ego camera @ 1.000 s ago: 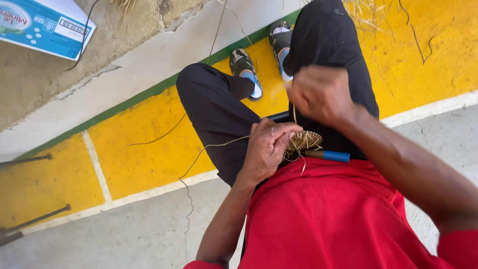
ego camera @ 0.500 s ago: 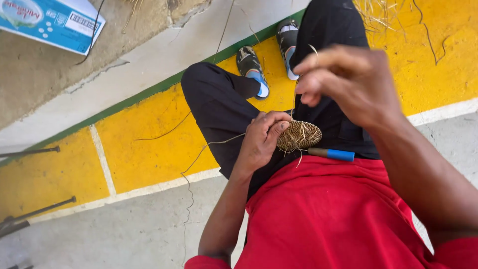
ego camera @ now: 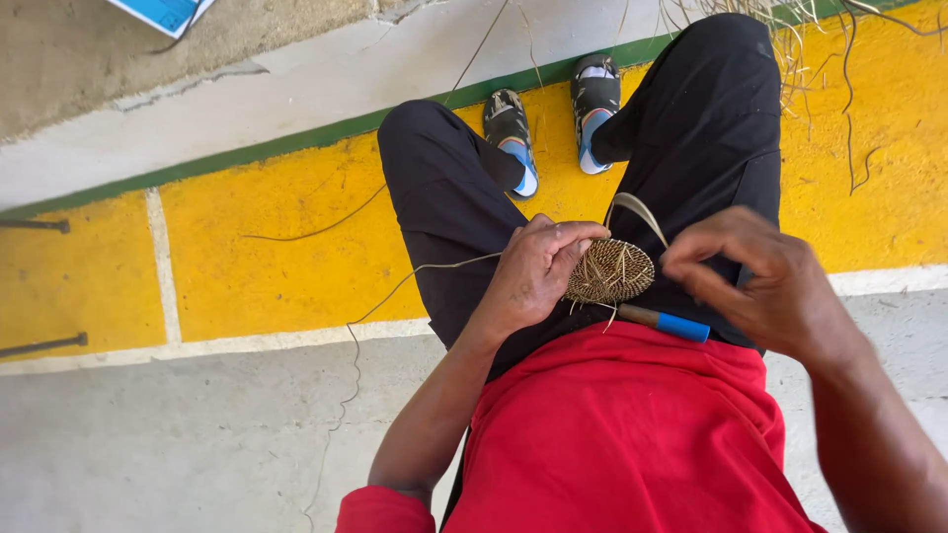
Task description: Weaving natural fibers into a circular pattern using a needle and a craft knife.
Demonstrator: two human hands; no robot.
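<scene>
Left hand (ego camera: 533, 271) is gripping small woven disc (ego camera: 609, 270); right hand (ego camera: 755, 276) is pinching fibre strand (ego camera: 640, 210). Only a few coils done w/ loose strands sticking out; most weaving remaining.

yellow-painted floor (ego camera: 276, 257) carries loose straw strands (ego camera: 326, 229) and a blue box (ego camera: 163, 12).

a small round woven straw disc (ego camera: 610, 270), tan and coiled, held over the lap, a loose strand (ego camera: 640, 212) looping from it.
</scene>
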